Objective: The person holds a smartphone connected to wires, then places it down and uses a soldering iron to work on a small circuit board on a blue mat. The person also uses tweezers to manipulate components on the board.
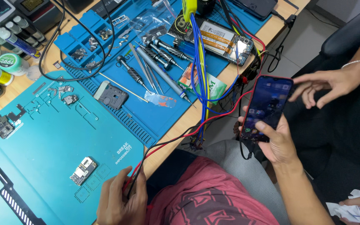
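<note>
Clasped in the right hand [278,143], a red-edged phone [266,106] sits off the desk edge; the left hand [119,202] pinches red and black wires [167,143]. Beyond the phone, the blue tray [78,35] holds tiny screws and parts.

Left hand [119,200] low and curled shut, right hand [276,139] raised, fingers wrapped, thumb extended.

1. You have two blue silicone work mats [55,137] on the desk.
2. You have two phones: one red-edged lit phone [266,106], one opened phone [223,39].
3. Four black knurled screwdrivers [163,52] lie there.
</note>
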